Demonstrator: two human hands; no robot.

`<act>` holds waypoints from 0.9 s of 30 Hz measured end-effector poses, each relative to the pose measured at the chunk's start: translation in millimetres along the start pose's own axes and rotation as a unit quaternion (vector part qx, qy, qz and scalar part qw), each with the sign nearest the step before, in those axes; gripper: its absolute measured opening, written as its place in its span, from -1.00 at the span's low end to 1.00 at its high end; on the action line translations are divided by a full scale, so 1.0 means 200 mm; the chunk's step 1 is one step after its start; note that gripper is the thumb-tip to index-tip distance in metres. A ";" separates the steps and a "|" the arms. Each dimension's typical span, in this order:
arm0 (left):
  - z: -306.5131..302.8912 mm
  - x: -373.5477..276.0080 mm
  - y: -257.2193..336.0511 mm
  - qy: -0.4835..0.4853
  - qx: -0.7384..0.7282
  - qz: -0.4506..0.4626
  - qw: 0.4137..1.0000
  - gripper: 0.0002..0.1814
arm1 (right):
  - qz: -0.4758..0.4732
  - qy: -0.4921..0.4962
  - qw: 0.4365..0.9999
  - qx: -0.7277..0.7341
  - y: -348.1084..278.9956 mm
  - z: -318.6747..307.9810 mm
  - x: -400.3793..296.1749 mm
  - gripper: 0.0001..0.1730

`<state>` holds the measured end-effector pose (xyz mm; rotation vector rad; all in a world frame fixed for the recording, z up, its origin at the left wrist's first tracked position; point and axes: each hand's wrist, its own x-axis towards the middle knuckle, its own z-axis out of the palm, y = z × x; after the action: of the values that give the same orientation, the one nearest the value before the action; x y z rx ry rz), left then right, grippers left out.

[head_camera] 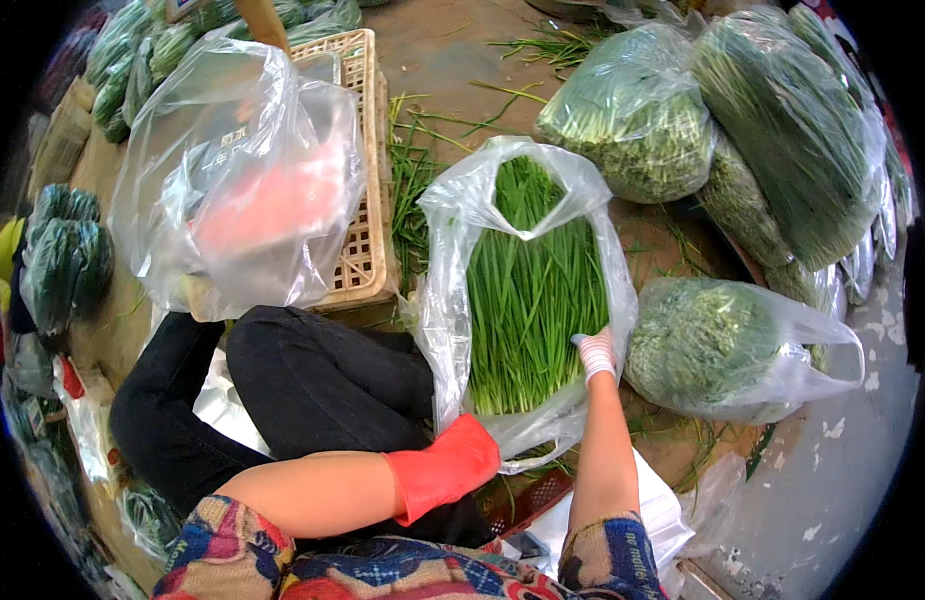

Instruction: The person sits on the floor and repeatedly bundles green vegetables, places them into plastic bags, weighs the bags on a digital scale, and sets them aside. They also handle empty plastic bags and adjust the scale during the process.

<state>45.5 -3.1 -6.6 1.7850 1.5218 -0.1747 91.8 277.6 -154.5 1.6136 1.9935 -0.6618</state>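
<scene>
Before me stands an open clear plastic bag (446, 300), its handles spread at the top and bottom. Long green garlic chives (537, 300) lie lengthwise inside, pale ends towards me. My left hand (459, 457), in a red rubber glove, is at the bag's lower left edge; its fingers are hidden from view. My right hand (596, 354), in a striped knit glove, is at the bag's right inner side. Its thumb points left over the chives, and the other fingers are mostly hidden.
Left, another clear bag (237, 195) covers a blurred red thing beside a cream plastic crate (372, 187). Filled bags of greens (627, 120) and a bag with looped handles (702, 349) stand right. Loose chives (410, 195) litter the floor. My bent black-trousered leg (320, 382) is left.
</scene>
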 end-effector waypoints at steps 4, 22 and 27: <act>0.18 0.05 0.04 0.086 0.024 -0.072 0.993 -0.85 | -0.002 -0.011 0.997 0.078 -0.09 -0.04 -0.03 0.07; 0.11 0.07 -0.04 0.010 -0.097 -0.063 0.993 -0.85 | -0.266 0.146 0.945 -0.118 -0.13 0.29 -0.67 0.04; -0.03 0.00 -0.03 -0.025 -0.077 -0.054 0.995 -0.86 | -0.175 0.145 0.974 0.020 -0.01 0.29 -0.45 0.39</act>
<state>39.0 1.0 -5.5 1.5688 1.5539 -0.1487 110.2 173.1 -140.4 1.4614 2.5301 -0.6219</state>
